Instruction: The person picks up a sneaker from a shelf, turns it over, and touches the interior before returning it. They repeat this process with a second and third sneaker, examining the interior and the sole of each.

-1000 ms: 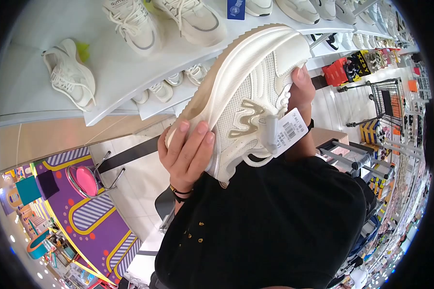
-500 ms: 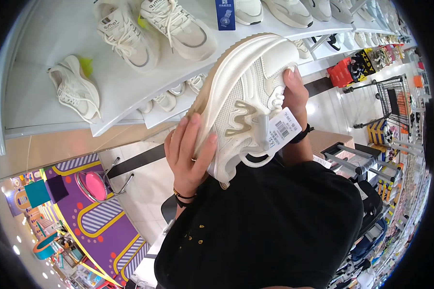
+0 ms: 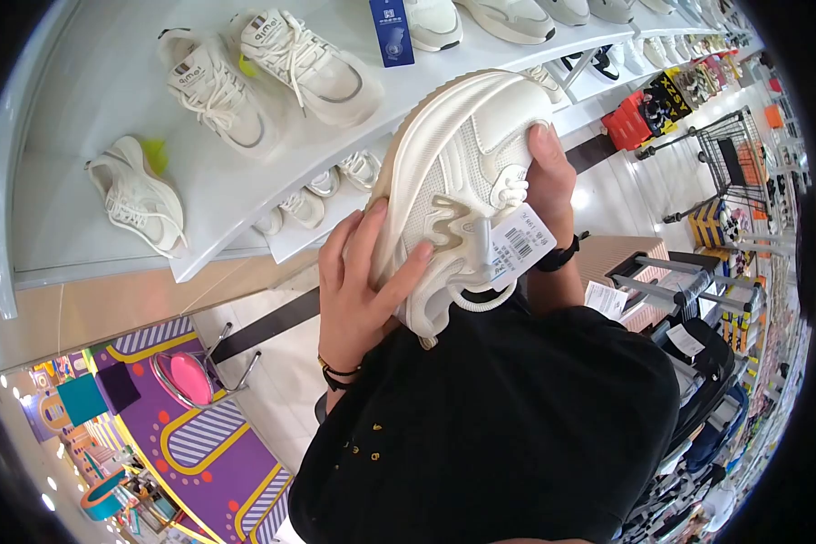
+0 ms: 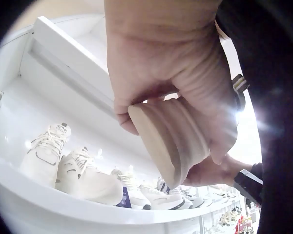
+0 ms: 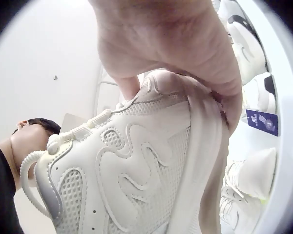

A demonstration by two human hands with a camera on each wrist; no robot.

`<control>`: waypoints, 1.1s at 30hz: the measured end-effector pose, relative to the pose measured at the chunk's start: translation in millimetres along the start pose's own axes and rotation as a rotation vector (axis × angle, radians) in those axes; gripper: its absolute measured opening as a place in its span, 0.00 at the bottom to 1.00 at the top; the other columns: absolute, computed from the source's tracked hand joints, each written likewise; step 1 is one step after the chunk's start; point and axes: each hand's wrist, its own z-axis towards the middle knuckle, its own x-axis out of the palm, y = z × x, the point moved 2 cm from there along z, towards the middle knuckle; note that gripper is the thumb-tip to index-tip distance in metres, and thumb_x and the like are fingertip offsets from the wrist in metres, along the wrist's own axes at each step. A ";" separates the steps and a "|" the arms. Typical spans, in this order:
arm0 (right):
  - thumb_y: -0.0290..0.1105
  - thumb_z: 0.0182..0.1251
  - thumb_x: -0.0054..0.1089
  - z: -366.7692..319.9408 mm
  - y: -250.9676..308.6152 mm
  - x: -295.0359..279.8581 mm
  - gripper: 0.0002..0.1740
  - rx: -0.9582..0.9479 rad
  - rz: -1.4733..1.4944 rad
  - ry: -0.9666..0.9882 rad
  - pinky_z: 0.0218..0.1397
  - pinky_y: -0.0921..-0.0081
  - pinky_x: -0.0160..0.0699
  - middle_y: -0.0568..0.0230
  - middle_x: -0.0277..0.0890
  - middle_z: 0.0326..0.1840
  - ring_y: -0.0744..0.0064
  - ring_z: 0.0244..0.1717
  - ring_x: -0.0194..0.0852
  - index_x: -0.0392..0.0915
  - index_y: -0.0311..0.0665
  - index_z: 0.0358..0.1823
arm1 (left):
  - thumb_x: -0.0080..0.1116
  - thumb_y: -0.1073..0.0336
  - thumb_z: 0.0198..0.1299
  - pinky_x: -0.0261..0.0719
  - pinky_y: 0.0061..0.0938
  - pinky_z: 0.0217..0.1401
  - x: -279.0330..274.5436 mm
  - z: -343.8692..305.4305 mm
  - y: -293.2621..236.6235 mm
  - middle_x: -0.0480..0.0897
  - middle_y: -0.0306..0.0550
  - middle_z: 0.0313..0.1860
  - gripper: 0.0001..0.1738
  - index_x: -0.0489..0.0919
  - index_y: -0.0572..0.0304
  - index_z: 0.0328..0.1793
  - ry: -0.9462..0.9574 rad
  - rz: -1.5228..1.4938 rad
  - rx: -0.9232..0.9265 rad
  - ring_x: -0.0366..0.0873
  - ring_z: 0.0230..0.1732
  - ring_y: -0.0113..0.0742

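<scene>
A cream-white chunky sneaker [image 3: 426,199] with a tan outsole is held up in front of the person's chest, sole towards the shelf. The left hand [image 3: 358,281] grips it at the heel end, fingers spread over the sole edge and side; in the left wrist view this hand [image 4: 171,63] reaches round the heel [image 4: 166,141]. At the toe, the right hand [image 3: 550,186] holds the shoe with its thumb on the upper, and the right wrist view shows that hand [image 5: 171,44] over the toe end. A white price tag [image 3: 521,245] with a barcode hangs by the laces.
A white shelf [image 3: 218,208] holds several white sneakers [image 3: 304,68] and a blue tag [image 3: 392,34]. Nearby are a shopping cart [image 3: 734,163], a pink suitcase [image 3: 621,263] and a pink-seated chair [image 3: 190,378]. A purple patterned mat [image 3: 190,417] covers part of the floor.
The sneaker has come slightly lower and its toe has shifted left in the head view. The left hand's fingers have shifted and spread along its side. Shelf shoes sit lower in view.
</scene>
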 end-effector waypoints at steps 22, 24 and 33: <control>0.45 0.59 0.67 9.1 -17.7 66.4 0.49 -0.156 -0.246 0.148 0.75 0.65 0.56 0.52 0.62 0.74 0.60 0.74 0.59 0.54 0.29 0.77 | 0.58 0.27 0.53 0.72 0.39 0.67 -10.3 -89.5 59.5 0.78 0.56 0.62 0.54 0.68 0.69 0.71 0.016 -0.353 -0.428 0.76 0.62 0.48; 0.44 0.59 0.67 9.4 -20.4 72.7 0.48 -0.140 -0.262 0.156 0.76 0.65 0.56 0.53 0.63 0.73 0.61 0.74 0.59 0.55 0.30 0.76 | 0.59 0.27 0.52 0.72 0.39 0.67 -2.6 -96.1 54.7 0.78 0.55 0.63 0.55 0.68 0.69 0.71 -0.029 -0.465 -0.534 0.76 0.62 0.48; 0.47 0.55 0.73 13.8 -46.2 70.2 0.52 -0.027 -0.283 0.208 0.62 0.64 0.72 0.60 0.65 0.65 0.62 0.61 0.70 0.55 0.37 0.77 | 0.59 0.24 0.49 0.71 0.39 0.68 -18.1 -166.1 52.1 0.76 0.54 0.65 0.58 0.66 0.67 0.72 -0.325 -0.896 -1.080 0.76 0.63 0.48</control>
